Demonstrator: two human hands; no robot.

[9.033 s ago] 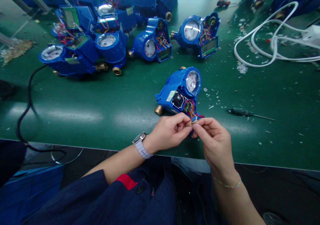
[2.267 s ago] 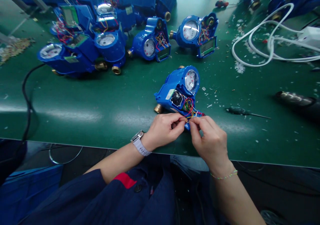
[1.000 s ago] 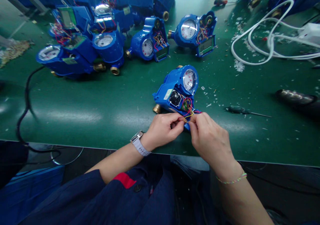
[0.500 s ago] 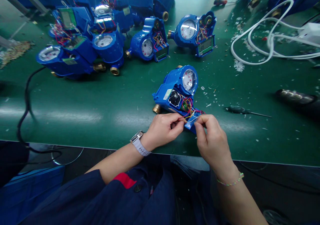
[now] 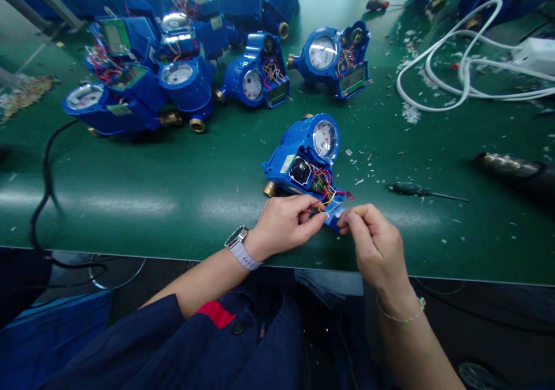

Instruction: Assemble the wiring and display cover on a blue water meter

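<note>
A blue water meter lies on the green bench with its electronics box uncovered. Thin red, yellow and white wires run from the box over a blue cover at its near side. My left hand, wearing a watch, pinches some of these wires at the cover's left edge. At the cover's right edge, my right hand is closed with thumb and forefinger together; whatever lies between those fingertips is too small to make out.
More blue water meters stand along the back and left. A screwdriver and a dark cylindrical tool lie on the right. White cable loops behind them, among scattered scraps. A black cable crosses the left side.
My right hand has moved slightly right and down, away from the wires toward the cover's right edge. My left hand has stayed at the wires, its fingertips slightly farther right.
</note>
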